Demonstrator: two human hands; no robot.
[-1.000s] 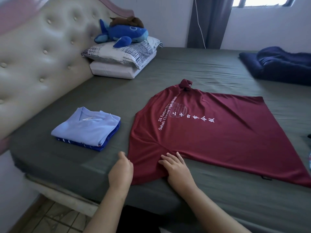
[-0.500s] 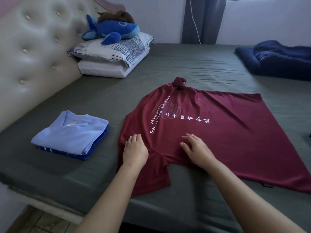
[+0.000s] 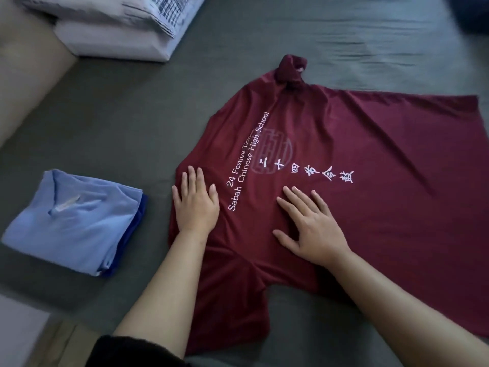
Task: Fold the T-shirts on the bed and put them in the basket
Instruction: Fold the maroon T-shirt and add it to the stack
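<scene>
Grip: left hand and right hand both flat, fingers straight, pressing the maroon T-shirt, holding nothing | maroon T-shirt spread on the bed | folded blue T-shirts stacked left of it, apart | pillows at top left

Dim, soft light w/ faint shadows; motion blur at edges, wide-angle warp.

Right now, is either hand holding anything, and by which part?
Nothing is held. The left hand and right hand both lie flat, fingers straight, pressing on the maroon T-shirt spread on the bed.
</scene>
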